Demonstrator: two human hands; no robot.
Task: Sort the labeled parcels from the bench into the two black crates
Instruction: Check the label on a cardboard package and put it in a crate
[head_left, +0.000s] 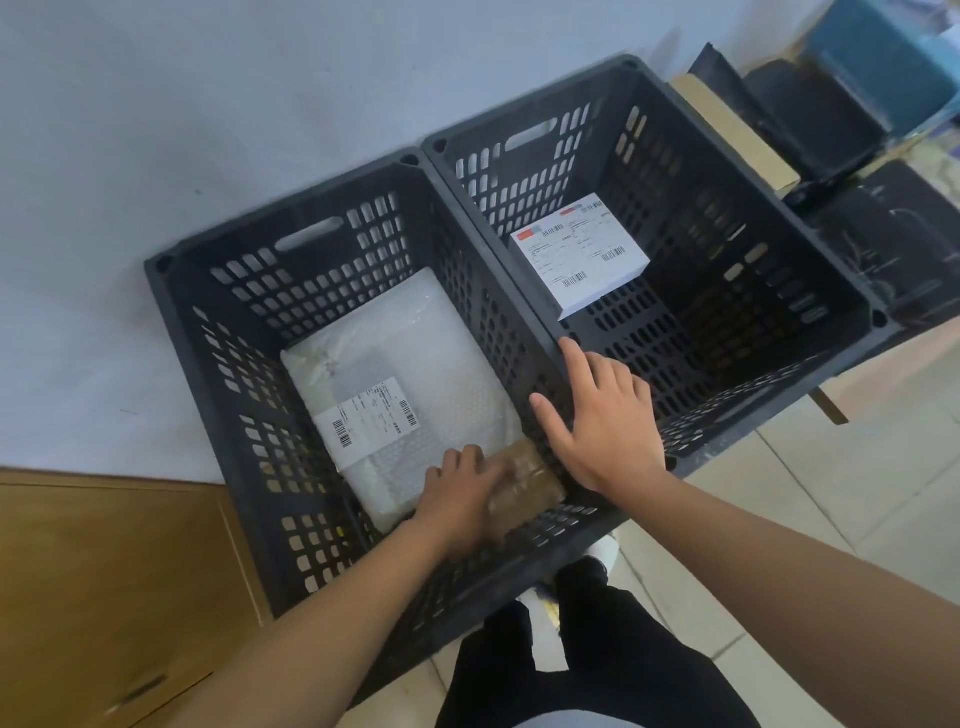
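Fig.: L hand (462, 499) was inside the left crate (249, 415), fingers curled over a brown taped parcel (530, 483) at the near-right corner, beside the bubble-wrap mailer (415, 364), prob. because that corner was the free floor space. R hand (608, 431) lay flat & spread, holding nothing, on the rims betw. the crates, apparently as a brace. The right crate (727, 260) held one white labelled box (582, 254), far-left.

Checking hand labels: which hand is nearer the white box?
Right. The right hand is spread above the wall between the crates, just short of the white box; the left hand is down in the left crate, on the brown parcel.
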